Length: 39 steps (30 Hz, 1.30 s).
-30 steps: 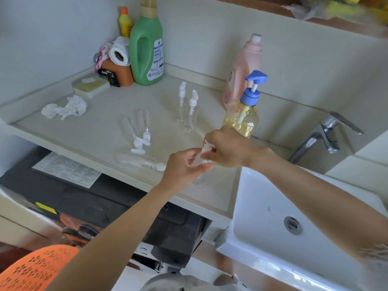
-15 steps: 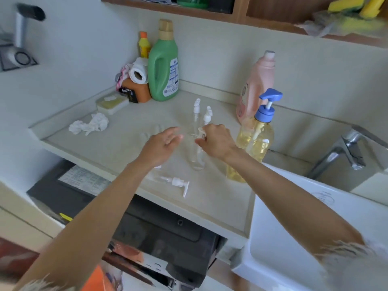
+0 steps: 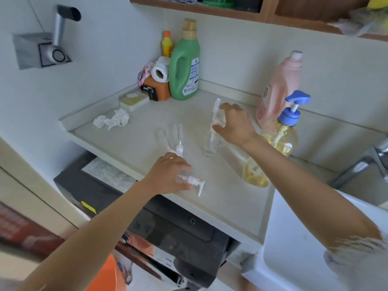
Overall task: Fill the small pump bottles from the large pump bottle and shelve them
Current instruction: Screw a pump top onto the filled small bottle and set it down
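The large pump bottle (image 3: 287, 137), holding yellow liquid under a blue pump, stands at the counter's right, by the wall. A small clear pump bottle (image 3: 192, 181) lies on its side near the front edge; my left hand (image 3: 168, 175) curls round its body. A second small bottle (image 3: 210, 143) stands upright mid-counter. My right hand (image 3: 233, 124) hovers at its white pump, thumb and fingers spread wider than the neck. Two more small bottles (image 3: 175, 139) lie flat to the left. A wooden shelf (image 3: 210, 9) hangs above.
The beige counter (image 3: 231, 206) also carries a pink bottle (image 3: 279, 87), a green detergent jug (image 3: 184, 66), a tissue roll (image 3: 160, 72), a soap dish (image 3: 133, 100) and a crumpled tissue (image 3: 112, 121). A white sink (image 3: 304, 238) and tap (image 3: 361, 164) sit to the right.
My left hand dropped from mid-counter onto the lying bottle and closed round it. My right hand carried its bottle back, stood it up and spread its fingers. The view tilted up.
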Each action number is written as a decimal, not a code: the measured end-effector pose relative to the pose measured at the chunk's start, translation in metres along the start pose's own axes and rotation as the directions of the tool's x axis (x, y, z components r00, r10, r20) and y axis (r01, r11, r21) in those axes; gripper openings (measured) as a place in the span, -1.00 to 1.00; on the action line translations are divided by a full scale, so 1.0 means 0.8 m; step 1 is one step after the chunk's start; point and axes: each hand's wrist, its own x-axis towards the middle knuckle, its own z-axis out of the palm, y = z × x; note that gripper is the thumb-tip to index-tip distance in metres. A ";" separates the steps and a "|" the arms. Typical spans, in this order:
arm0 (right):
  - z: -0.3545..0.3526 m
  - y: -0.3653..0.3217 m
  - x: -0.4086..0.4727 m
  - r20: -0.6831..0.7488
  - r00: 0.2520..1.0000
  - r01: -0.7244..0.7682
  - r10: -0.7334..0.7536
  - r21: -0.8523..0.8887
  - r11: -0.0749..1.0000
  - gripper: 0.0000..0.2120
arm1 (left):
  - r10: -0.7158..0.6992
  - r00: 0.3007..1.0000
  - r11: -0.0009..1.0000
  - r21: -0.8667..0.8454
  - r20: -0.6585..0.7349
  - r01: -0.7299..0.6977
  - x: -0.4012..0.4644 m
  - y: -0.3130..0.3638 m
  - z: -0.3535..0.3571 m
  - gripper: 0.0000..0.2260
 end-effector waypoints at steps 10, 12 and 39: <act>0.019 0.005 -0.102 0.180 0.977 0.038 -0.117 0.391 0.919 -0.72 | 0.177 0.942 0.973 -0.095 -0.285 -0.212 0.017 0.054 0.002 -0.69; 0.021 0.012 -0.105 0.310 0.948 -0.090 -0.075 0.485 0.870 -0.77 | 0.218 0.926 0.963 -0.084 -0.308 -0.255 0.019 0.071 -0.004 -0.58; -0.004 0.049 -0.117 0.501 0.850 -0.084 -0.161 0.431 0.898 -0.80 | -0.014 0.990 0.991 -0.133 -0.138 -0.005 0.009 0.086 -0.006 -0.74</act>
